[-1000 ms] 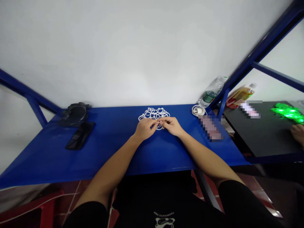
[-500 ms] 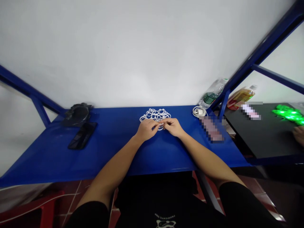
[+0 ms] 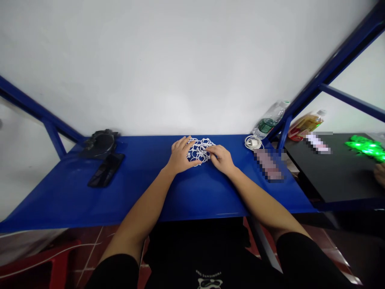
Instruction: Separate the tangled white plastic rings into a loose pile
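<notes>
A white openwork piece of joined loops, perhaps cable ties, lies on the blue tabletop in front of me. My left hand rests with fingers spread over the left side of the piece, its thumb by the near edge. At the right edge, my right hand has its fingers bent and closed on the white loops. Both hands partly cover the piece, so the exact grip point is hidden.
To the left lie a dark phone and a black bundle. On the right are a coiled white cable with charger, a blurred-out flat item and a water bottle. Blue frame bars rise beside a neighbouring black table.
My left hand has let go of its pinch and spread open, moving slightly left and away from me over the loops. The right hand stays at the right side.
</notes>
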The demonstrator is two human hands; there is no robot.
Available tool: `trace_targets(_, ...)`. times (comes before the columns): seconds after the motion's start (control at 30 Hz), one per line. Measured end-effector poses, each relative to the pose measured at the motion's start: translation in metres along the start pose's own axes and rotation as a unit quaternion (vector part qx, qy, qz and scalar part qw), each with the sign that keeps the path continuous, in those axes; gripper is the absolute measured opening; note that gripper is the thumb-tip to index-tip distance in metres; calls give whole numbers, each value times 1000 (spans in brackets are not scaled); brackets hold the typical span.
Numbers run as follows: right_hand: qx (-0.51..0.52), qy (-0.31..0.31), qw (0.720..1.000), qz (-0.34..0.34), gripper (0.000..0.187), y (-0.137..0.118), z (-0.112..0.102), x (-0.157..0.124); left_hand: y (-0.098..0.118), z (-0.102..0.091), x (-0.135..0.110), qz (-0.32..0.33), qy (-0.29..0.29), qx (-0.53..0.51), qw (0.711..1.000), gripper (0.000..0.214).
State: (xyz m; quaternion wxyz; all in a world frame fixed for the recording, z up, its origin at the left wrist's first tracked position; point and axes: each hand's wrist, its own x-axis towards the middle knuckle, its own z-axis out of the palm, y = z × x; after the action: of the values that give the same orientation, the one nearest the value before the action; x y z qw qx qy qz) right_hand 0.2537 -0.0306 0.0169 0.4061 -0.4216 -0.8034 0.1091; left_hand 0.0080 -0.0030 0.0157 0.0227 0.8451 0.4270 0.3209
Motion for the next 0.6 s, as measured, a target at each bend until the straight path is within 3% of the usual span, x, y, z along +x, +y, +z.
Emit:
trace_targets(0.1, -41, -54, 998, -19, 46, 3, 0, 3, -8, 5, -3, -26, -107, 24, 994, 123)
trace_targets(0.23, -76, -75, 994, -11, 48, 9, -3, 7, -12, 19, -6, -73, -200, 38, 976, 136)
trace_targets(0.33, -115, -81, 990, 8, 71, 18, -2, 10, -15, 24, -6, -85, -226, 32, 970, 135)
trace_targets(0.43, -148, -132, 979, 57, 95, 28, 5, 12, -17, 24, -5, -72, -232, 20, 970, 132)
trace_targets(0.6, -147, -201, 966, 75, 92, 33, 17, 13, -17, 27, -3, -60, -220, 26, 973, 124)
